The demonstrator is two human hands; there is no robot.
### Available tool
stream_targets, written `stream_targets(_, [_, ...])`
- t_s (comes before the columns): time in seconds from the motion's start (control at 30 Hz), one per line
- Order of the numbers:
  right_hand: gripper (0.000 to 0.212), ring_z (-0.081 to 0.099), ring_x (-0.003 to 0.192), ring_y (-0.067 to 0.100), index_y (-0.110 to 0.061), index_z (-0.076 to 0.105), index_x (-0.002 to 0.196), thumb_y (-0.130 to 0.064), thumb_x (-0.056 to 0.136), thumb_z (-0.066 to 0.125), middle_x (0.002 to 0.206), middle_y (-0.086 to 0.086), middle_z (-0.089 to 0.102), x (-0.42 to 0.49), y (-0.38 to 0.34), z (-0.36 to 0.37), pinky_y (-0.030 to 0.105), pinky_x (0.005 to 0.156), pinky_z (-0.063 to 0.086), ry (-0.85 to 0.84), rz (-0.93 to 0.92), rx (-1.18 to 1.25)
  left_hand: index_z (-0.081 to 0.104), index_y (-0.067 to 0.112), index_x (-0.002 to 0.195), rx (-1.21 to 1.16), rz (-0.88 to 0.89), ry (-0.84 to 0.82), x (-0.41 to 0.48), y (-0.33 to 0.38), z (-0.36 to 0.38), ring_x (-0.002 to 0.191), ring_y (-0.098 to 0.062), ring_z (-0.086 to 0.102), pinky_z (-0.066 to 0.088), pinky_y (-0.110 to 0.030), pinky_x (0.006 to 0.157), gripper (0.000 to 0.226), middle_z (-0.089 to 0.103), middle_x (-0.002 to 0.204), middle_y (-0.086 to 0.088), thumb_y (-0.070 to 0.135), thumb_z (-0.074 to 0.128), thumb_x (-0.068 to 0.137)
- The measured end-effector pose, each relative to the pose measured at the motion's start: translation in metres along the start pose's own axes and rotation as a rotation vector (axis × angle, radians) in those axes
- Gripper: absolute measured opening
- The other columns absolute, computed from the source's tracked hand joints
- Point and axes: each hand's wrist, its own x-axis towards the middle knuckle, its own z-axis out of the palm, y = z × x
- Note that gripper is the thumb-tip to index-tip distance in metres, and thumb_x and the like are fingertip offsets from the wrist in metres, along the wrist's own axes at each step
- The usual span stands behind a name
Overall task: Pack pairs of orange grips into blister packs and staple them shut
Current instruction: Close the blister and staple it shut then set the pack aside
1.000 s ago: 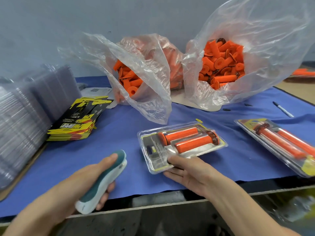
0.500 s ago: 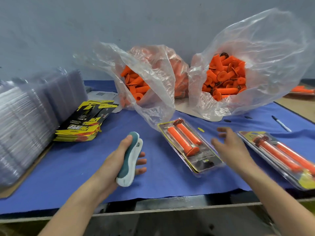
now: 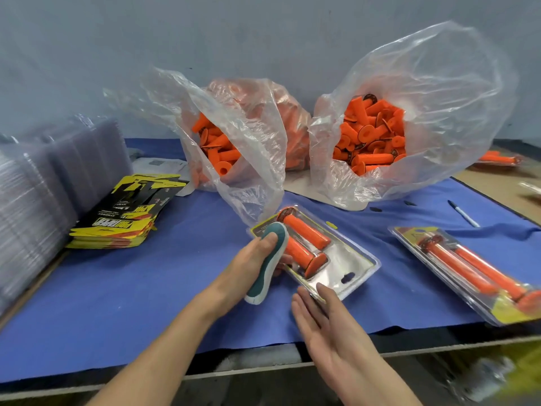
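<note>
A clear blister pack (image 3: 349,266) with two orange grips (image 3: 306,234) inside lies at an angle on the blue cloth in the middle. My left hand (image 3: 248,265) grips a teal and white stapler (image 3: 270,259) whose head sits at the pack's left edge. My right hand (image 3: 325,320) is flat with straight fingers, its fingertips touching the pack's near corner. A second filled blister pack (image 3: 468,271) lies to the right.
Two open plastic bags of loose orange grips (image 3: 371,136) stand at the back. A stack of yellow and black cards (image 3: 126,212) and piles of empty clear blisters (image 3: 44,186) are on the left. A pen (image 3: 464,213) lies at right. The table edge (image 3: 263,367) runs near me.
My left hand brought the stapler right, up to the pack's left edge. My right hand came back from the pack's right side to its near corner. The pack turned slightly.
</note>
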Motion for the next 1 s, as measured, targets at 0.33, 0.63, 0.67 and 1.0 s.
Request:
stream_targets(0.33, [0.017, 0.075, 0.070, 0.024, 0.005, 0.063, 0.107, -0.006, 0.095, 0.058, 0.080, 0.020, 0.074, 0.022, -0.011, 0.002, 0.025, 0.054, 0.060, 0.043, -0.143, -0.158, 0.059, 0.007, 0.113, 0.219, 0.144, 0.039, -0.021, -0.012, 0.020, 0.107, -0.037, 0.060, 0.043, -0.060, 0.098, 0.080, 0.065, 0.112, -0.019, 0.079, 0.050, 0.078])
stream_targets(0.63, [0.010, 0.067, 0.058, 0.011, 0.001, 0.067, 0.098, -0.004, 0.093, 0.059, 0.070, 0.010, 0.068, 0.033, -0.018, 0.001, 0.018, 0.055, 0.056, -0.029, -0.280, -0.385, 0.075, 0.008, 0.086, -0.221, -0.447, 0.109, -0.043, -0.010, 0.000, 0.055, -0.030, 0.056, 0.048, -0.035, 0.054, 0.090, 0.062, 0.077, -0.024, 0.083, 0.078, 0.037])
stream_targets(0.67, [0.009, 0.065, 0.057, 0.010, 0.000, 0.067, 0.095, -0.005, 0.092, 0.061, 0.068, 0.008, 0.067, 0.034, -0.019, 0.001, 0.018, 0.055, 0.056, -0.030, -0.289, -0.420, 0.075, 0.009, 0.087, -0.259, -0.505, 0.075, -0.044, -0.011, 0.002, 0.053, -0.029, 0.053, 0.046, -0.034, 0.053, 0.087, 0.060, 0.077, -0.022, 0.080, 0.080, 0.037])
stream_targets(1.0, [0.017, 0.050, 0.044, 0.006, -0.007, 0.068, 0.070, -0.013, 0.086, 0.069, 0.059, 0.000, 0.066, 0.045, -0.022, -0.001, 0.020, 0.042, 0.040, -0.035, -0.312, -0.751, 0.071, 0.008, 0.075, -0.236, -0.499, 0.012, -0.044, -0.005, 0.030, 0.052, -0.023, 0.056, 0.050, -0.030, 0.049, 0.066, 0.061, 0.071, -0.012, 0.073, 0.061, 0.075])
